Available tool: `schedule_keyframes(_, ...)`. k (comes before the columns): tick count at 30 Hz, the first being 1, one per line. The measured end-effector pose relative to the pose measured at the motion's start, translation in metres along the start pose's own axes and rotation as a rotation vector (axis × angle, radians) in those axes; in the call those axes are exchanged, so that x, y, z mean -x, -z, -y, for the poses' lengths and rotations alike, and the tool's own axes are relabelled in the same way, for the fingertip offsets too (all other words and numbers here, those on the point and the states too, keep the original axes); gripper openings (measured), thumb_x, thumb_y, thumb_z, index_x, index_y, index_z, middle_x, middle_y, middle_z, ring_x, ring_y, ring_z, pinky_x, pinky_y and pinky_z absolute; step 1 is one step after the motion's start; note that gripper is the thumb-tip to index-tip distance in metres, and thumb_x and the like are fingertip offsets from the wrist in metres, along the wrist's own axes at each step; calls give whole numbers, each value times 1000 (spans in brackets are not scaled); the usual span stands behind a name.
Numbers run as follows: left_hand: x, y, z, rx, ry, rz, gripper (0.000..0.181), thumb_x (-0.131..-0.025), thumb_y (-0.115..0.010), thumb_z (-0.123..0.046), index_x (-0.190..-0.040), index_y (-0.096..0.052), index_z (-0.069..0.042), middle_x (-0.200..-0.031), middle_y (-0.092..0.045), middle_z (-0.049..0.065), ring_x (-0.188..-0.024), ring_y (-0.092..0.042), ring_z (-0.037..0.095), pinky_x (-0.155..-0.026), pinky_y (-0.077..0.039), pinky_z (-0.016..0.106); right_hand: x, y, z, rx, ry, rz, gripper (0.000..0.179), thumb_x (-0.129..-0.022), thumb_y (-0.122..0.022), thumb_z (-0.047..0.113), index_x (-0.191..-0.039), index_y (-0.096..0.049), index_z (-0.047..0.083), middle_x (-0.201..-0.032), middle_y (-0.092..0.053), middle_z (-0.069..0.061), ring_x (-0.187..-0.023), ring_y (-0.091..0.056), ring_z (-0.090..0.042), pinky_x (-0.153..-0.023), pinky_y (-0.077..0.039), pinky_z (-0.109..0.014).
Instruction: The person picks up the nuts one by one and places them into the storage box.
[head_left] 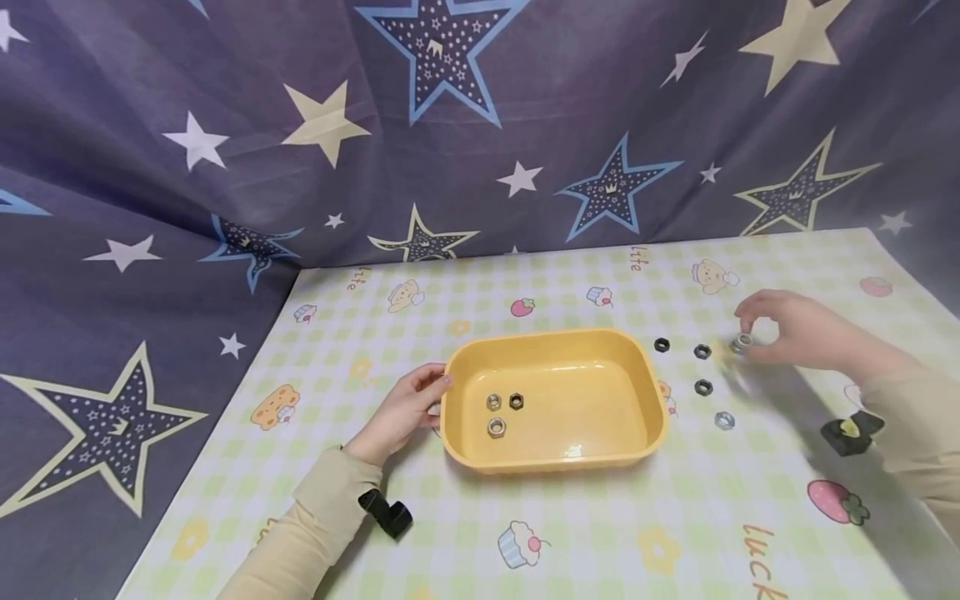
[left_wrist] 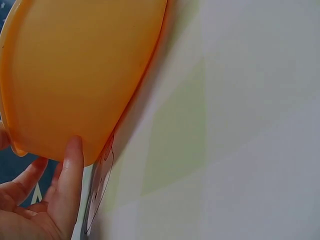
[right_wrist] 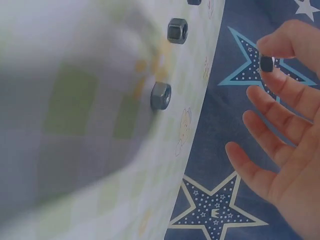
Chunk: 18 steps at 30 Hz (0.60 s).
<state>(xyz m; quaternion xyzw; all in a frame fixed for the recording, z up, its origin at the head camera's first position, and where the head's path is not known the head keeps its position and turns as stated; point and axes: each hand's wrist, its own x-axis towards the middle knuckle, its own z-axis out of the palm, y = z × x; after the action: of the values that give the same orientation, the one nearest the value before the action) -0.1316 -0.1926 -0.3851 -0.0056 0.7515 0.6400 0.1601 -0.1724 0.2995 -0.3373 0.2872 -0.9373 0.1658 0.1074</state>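
At the left end of a yellow plastic tray (head_left: 555,462), my left hand (head_left: 405,408) grips the wall, thumb at the rim and fingers against the outside. The left wrist view shows those fingers (left_wrist: 73,155) touching the orange-looking wall. Inside the tray lie two silver hex nuts (head_left: 497,427) and a black nut (head_left: 516,401). Right of the tray, my right hand (head_left: 806,333) pinches a hex nut (right_wrist: 266,63) between thumb and index finger, above the table. Its other fingers are spread in the right wrist view.
Between tray and right hand, three black nuts (head_left: 703,387) and a silver nut (head_left: 724,421) lie on the checked tablecloth (head_left: 420,550). A dark curtain with stars (head_left: 480,167) hangs behind the table and along its left. Black wrist mounts (head_left: 386,512) sit at both sleeves.
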Motion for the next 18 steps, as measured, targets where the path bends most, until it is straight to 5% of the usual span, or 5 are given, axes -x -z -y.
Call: schedule_keyframes(18, -2, -1, 0, -12, 16, -19, 38, -99, -49, -22, -130, -48, 0, -104, -53, 6, -73, -54, 10, -62, -57, 24, -20, -10, 20, -61, 43, 4, 24, -65, -78, 4, -72, -59, 18, -99, -65, -10, -96, -60, -32, -83, -45, -42)
